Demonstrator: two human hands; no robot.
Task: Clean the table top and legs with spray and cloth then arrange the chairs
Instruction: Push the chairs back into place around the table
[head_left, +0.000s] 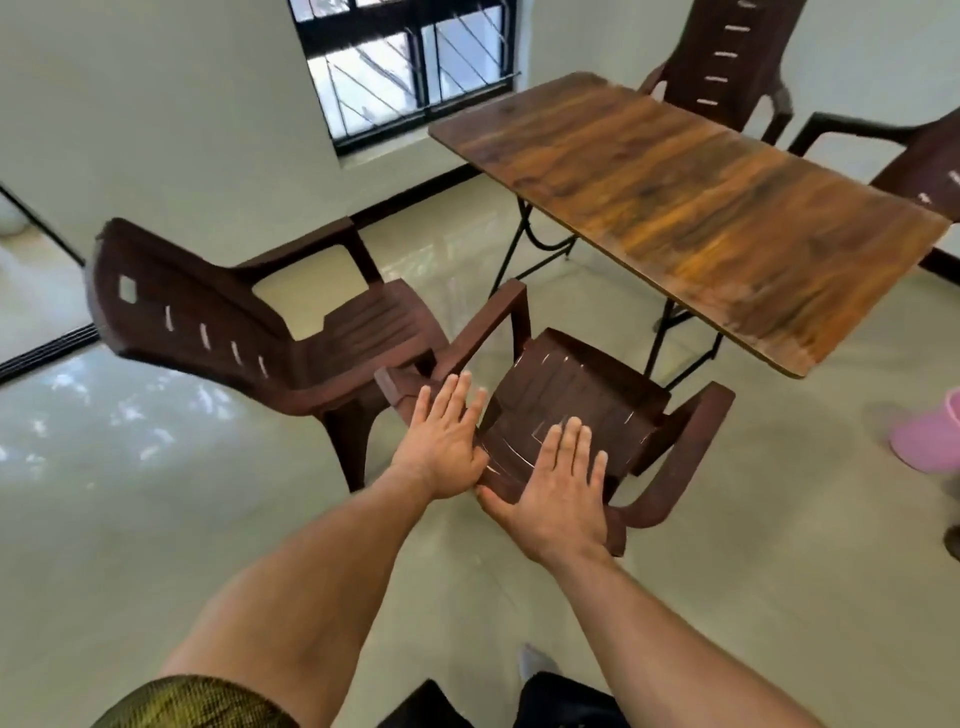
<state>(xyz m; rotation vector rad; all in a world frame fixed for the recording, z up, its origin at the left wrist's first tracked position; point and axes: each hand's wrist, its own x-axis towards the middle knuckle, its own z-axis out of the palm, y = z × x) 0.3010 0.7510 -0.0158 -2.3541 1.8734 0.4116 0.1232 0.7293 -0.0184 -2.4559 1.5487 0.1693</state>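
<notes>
Obs: dark brown moulded-plastic armchair (576, 400) stands on the pale tiled floor (727, 519) at the near long side of the wood-grain counter with black folding metal legs (701, 208), its seat turned toward the counter. Cannot tell if its front legs are under the top.

Hands: left hand (447, 447) and right hand (563, 493) both lie flat on the slotted backrest, fingers straight and spread. The right thumb runs along the top edge. Neither hand is wrapped round anything.

Handling (judgement): a thin plastic shell, so probably light, stiff enough to push, with some flex in the backrest. The glossy surface may slip under flat palms. The legs should slide easily on smooth tile and could skid or twist off line. Better hold: curl the fingers over the top rail of the backrest, or take both armrests for straighter steering. The chair is not fragile, but its armrests could knock the counter edge.

Nearby:
- second brown plastic armchair (208, 322), just to the left, almost touching
- third brown chair (727, 62), beyond the counter
- fourth brown chair (930, 171), at the far right
- pink plastic tub (930, 441), on the floor
- black-barred window (410, 67)

No spray or cloth in view
</notes>
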